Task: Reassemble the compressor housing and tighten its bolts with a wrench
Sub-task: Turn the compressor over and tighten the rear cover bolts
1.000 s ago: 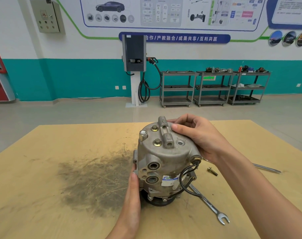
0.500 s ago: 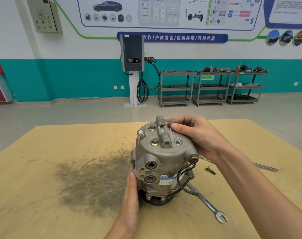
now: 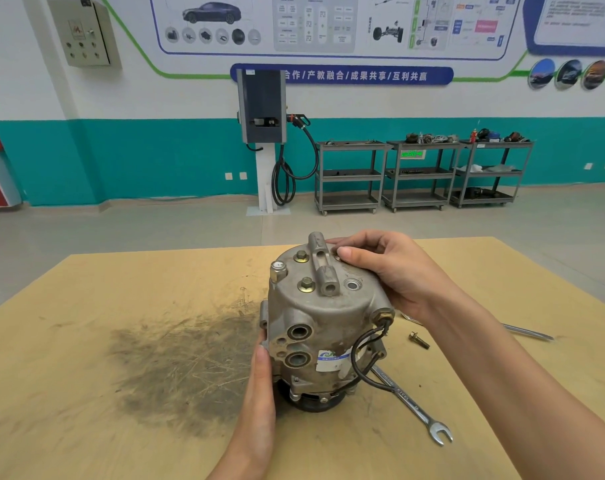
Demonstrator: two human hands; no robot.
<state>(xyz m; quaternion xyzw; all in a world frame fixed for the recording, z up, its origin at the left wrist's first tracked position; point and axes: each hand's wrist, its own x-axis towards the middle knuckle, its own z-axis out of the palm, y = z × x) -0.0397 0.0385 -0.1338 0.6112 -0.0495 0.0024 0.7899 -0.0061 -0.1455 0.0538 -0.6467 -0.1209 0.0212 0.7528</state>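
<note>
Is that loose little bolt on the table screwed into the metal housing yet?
No, it is out. The bolt lies on its side on the table, apart from the housing, beside the wrench.

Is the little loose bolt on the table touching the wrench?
Apart. The head view shows bare table between the loose bolt and the wrench.

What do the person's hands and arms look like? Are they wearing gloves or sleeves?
No gloves and no sleeves show. The left hand and right hand are bare, and both forearms are bare as far as the picture's edge. No rings, watch or bracelets show. The fingernails that show are short and unpainted.
</note>
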